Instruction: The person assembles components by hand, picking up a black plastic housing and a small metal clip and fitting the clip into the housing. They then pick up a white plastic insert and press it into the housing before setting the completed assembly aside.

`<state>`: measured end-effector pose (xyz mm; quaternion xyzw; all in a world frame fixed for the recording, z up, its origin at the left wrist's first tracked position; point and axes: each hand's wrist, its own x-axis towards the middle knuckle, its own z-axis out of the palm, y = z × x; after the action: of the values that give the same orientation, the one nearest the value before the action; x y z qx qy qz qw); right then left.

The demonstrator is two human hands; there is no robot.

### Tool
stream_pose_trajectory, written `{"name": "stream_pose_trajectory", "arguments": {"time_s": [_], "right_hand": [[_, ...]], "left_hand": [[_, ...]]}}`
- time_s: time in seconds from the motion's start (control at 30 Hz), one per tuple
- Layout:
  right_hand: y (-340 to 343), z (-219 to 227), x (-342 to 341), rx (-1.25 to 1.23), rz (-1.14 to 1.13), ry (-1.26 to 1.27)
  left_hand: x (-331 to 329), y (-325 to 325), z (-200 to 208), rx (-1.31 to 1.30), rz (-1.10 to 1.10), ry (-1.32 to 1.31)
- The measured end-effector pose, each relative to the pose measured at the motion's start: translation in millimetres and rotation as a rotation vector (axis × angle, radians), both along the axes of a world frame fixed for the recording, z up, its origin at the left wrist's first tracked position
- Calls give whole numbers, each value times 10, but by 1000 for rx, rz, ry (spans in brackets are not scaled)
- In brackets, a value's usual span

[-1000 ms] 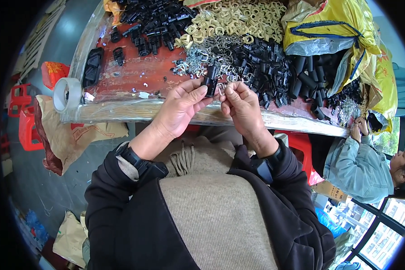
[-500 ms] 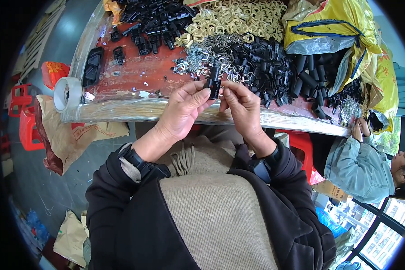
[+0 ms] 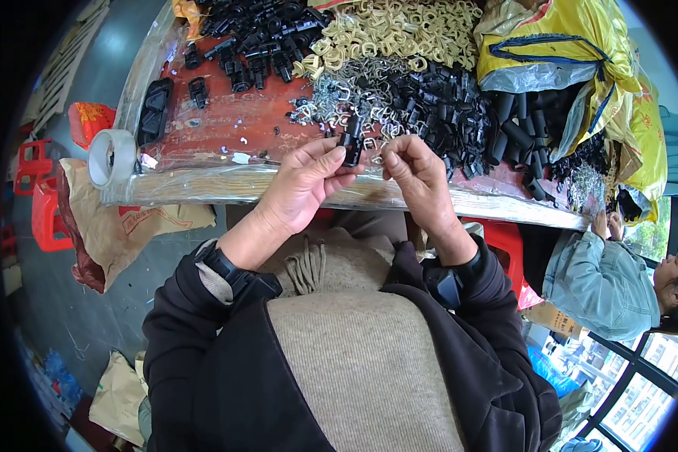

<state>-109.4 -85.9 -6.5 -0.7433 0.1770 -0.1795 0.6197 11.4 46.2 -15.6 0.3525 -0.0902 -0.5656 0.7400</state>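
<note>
My left hand (image 3: 300, 184) pinches a short black cylindrical plastic part (image 3: 351, 140) upright between thumb and fingers, just over the table's near edge. A little to its right, my right hand (image 3: 422, 184) is raised with thumb and forefinger pressed together, apart from the part. Whatever those fingertips hold, if anything, is too small to make out. Beyond my hands lie a heap of small bent metal clips (image 3: 325, 99) and a pile of small black plastic pieces (image 3: 456, 105).
Cream-coloured rings (image 3: 399, 34) and black fittings (image 3: 267, 38) are heaped at the back. On the right stand black tubes (image 3: 516, 135) and a yellow sack (image 3: 557, 30). A tape roll (image 3: 113, 157) sits at the left corner. A co-worker (image 3: 603, 279) in a light blue jacket works at far right.
My right hand has drawn back to the right, away from the black part. My left hand, still holding the part, has shifted slightly left.
</note>
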Motion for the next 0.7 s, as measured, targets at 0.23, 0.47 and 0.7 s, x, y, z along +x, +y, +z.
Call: {"name": "stream_pose_trajectory", "arguments": {"time_s": [0.23,0.47,0.7], "right_hand": [[106,151,74,-445,-10,-193],[164,184,56,-667,-51,-215],[182,142,3,-919,-69,-206]], "left_hand": [[-32,16,15,-17,-119,147],[-48,17,42,30,-111,116],[-93,9,74,77,-103,5]]}}
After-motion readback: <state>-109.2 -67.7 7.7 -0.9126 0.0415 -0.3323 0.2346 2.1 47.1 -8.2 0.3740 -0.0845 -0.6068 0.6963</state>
